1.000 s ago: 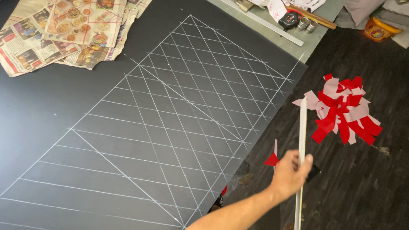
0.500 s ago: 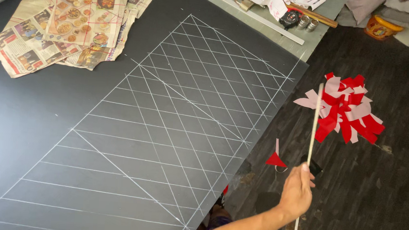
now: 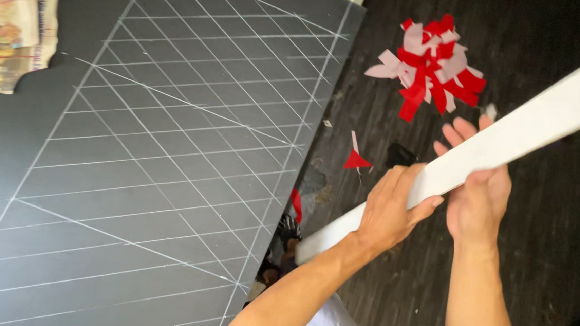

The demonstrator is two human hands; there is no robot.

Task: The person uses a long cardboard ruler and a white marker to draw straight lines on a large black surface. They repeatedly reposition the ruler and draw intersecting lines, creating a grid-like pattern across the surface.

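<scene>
Above dark floor, hands grip white strip.

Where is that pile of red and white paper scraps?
In the head view, the paper scraps lie on the dark floor at upper right, beyond the black board's edge, above both hands.

Floor: dark wood planks.
On it: chalk-gridded black board (newspaper atop), red-and-white scraps.

A dark wooden floor is seen beneath the fingers, with a dark gridded board laid well to their left.
</scene>
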